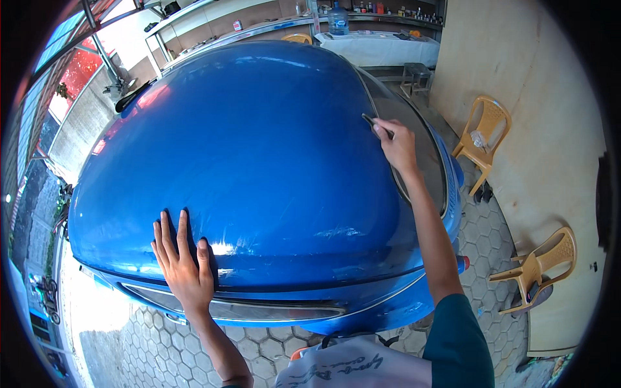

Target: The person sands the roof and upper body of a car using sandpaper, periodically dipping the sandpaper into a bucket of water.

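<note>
I see the left hand (184, 265) resting with fingers spread on the blue car roof (259, 155). On my feed, the right hand (396, 139) pinches a small dark piece (367, 119) near the window (432, 161). Yellow chairs (477, 155) stand rightward; a blue jug (337, 19) is at the bench (381, 50).

A glossy blue, round-roofed car (259, 149) stands on a grey floor of hexagonal paving blocks (480, 242) alongside an ochre plastic chair (491, 118) and a matching second chair (557, 257); beyond, a white-covered counter (388, 50) carries a translucent blue plastic water jug (337, 21).
</note>
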Demonstrator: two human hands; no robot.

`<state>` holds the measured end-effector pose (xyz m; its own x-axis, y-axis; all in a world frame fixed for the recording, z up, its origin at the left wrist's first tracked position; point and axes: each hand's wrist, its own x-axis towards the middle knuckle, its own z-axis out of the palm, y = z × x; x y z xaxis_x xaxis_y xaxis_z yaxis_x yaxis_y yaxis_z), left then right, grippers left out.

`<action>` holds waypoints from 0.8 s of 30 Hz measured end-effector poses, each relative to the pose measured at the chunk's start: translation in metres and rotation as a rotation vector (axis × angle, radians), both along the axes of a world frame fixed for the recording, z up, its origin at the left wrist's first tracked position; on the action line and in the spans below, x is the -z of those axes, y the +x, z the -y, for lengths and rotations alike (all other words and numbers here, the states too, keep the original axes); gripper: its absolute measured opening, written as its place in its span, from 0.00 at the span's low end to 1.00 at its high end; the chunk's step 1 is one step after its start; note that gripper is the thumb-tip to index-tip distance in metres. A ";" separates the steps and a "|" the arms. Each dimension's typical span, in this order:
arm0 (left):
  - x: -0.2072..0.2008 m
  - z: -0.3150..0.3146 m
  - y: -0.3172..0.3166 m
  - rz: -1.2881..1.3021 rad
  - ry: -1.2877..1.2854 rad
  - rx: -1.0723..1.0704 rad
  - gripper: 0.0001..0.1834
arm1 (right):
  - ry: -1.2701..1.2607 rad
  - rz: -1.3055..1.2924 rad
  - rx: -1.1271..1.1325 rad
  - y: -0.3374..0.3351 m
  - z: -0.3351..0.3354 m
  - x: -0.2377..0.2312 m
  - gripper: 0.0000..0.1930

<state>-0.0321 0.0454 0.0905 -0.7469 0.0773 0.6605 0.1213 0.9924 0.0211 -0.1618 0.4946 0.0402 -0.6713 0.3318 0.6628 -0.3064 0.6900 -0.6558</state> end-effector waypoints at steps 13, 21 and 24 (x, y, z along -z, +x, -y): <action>-0.007 -0.005 0.012 0.080 0.031 -0.049 0.31 | 0.265 -0.258 -0.782 0.017 0.172 -0.067 0.12; 0.008 0.008 0.026 -0.086 0.197 0.053 0.24 | 0.307 -0.242 -1.076 0.036 0.257 -0.081 0.08; 0.016 0.012 0.036 -0.090 0.274 0.071 0.22 | 0.629 -0.349 -1.086 0.097 0.285 -0.043 0.08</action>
<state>0.0039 0.0334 0.0749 -0.6834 -0.0632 0.7273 0.2038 0.9401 0.2732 -0.0649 0.2098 0.0831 -0.1609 -0.6982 0.6976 -0.9862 0.1413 -0.0860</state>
